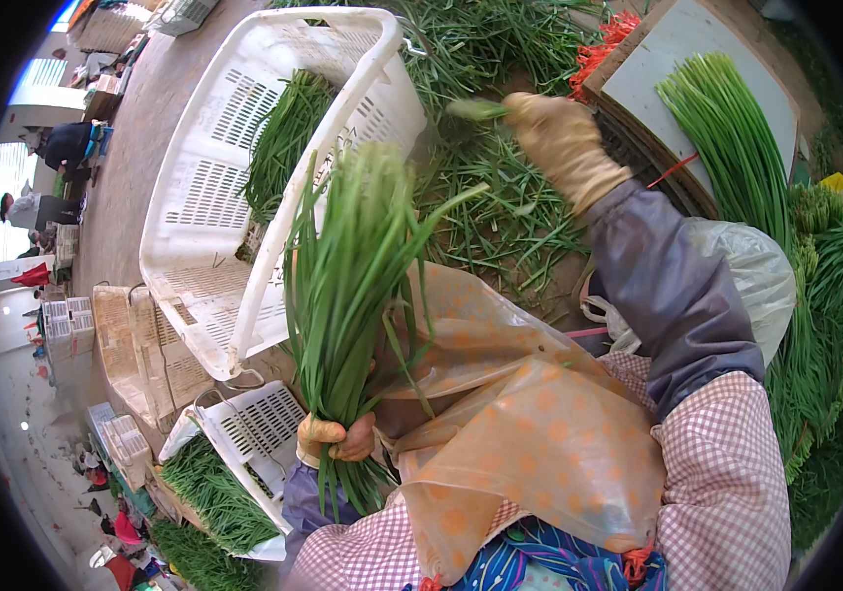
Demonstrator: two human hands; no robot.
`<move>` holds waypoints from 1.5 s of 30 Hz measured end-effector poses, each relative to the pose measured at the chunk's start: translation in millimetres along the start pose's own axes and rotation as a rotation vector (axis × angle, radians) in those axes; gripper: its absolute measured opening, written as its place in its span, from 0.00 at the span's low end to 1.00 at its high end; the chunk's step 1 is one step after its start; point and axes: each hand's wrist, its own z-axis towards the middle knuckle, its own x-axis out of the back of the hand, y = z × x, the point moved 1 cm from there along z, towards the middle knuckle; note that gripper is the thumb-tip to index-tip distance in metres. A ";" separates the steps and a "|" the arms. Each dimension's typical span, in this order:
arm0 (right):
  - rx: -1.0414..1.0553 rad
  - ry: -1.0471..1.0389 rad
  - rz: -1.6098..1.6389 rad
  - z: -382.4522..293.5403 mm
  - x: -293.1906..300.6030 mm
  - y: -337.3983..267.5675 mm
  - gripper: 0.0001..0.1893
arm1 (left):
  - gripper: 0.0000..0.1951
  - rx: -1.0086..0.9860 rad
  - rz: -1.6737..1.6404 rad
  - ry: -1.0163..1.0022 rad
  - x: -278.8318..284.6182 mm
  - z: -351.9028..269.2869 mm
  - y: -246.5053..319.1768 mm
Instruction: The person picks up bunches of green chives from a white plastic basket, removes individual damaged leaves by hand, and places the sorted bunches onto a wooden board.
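Observation:
My left hand (336,437), in a tan glove, grips a bunch of long green leaves (347,281), likely garlic chives, near its lower end. The bunch stands upright over my lap, its top blurred. My right hand (550,144), also gloved, is closed on a small blurred tuft of green leaves (477,110) over the littered floor. Just left of the held bunch is a white plastic crate (207,199) with another bunch of leaves (288,133) inside. A plastic apron (532,443) with orange dots covers my lap.
At the right, a tied chive bundle (724,140) lies on a board (650,81) beside red ties (602,52). More bundles (820,332) are stacked beyond a plastic bag (746,273). Loose leaves (502,199) cover the floor. A filled crate (222,487) stands lower left; people (70,144) are farther off.

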 end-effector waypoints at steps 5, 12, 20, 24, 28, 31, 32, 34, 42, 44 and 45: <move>0.066 -0.110 0.478 -42.9 9.5 -16.1 0.31 | 0.42 -0.021 -0.010 0.012 4.5 -5.1 -2.9; -0.208 -0.279 1.189 -61.1 3.4 -144.8 0.22 | 0.42 0.000 0.036 0.087 -2.0 -0.6 -0.7; 0.163 0.021 0.143 -31.5 -9.7 -49.4 0.07 | 0.45 0.067 0.065 0.108 -1.4 -4.5 2.0; -0.315 -0.518 -0.062 -14.6 1.3 17.2 0.21 | 0.42 0.039 0.140 0.199 -10.0 -3.7 2.1; -0.324 -0.583 1.235 -61.3 -8.0 -34.5 0.36 | 0.36 0.002 0.202 0.308 -12.6 -7.4 -0.5; -0.577 -0.706 2.126 -79.8 -6.4 -84.6 0.37 | 0.28 0.125 0.482 0.511 -14.5 -11.7 3.1; -0.660 -0.648 2.310 -81.6 -8.8 -94.6 0.38 | 0.22 0.181 0.655 0.560 -14.0 -14.7 5.5; -0.802 -0.472 2.681 -78.4 -18.2 -113.2 0.40 | 0.22 -0.126 1.007 0.583 -33.6 -0.3 -5.8; -0.645 -0.509 2.672 -65.2 -37.6 -124.6 0.47 | 0.38 -0.323 2.118 0.886 -66.2 8.8 -14.1; -0.714 -0.474 2.637 -59.1 -25.9 -115.2 0.44 | 0.47 -0.367 2.236 0.926 -55.5 6.3 -18.7; -0.735 -0.405 2.614 -56.3 -33.5 -95.7 0.37 | 0.47 -0.379 2.245 0.928 -54.6 5.5 -20.0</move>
